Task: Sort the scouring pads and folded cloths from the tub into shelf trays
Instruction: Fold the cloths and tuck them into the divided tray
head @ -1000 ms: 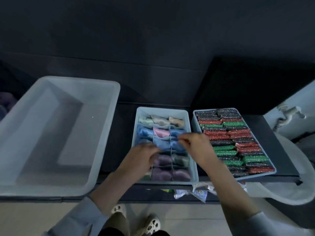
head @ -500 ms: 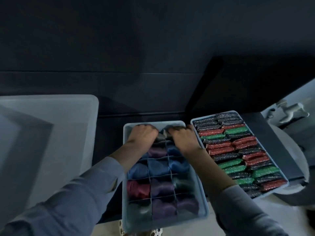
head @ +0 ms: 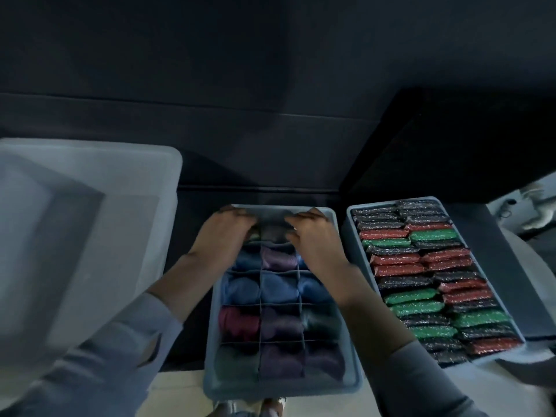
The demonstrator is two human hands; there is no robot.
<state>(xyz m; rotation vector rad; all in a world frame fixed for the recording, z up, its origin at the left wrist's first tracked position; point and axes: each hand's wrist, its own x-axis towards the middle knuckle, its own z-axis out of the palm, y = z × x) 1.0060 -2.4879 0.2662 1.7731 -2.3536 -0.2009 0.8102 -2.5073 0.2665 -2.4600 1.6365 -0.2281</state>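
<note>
A person's left hand and right hand curl over the far row of folded cloths in the divided tray, whether pinching cloth unclear; scouring pads fill the neighbouring tray. Tucking each cloth within its cell looks wisest.
</note>
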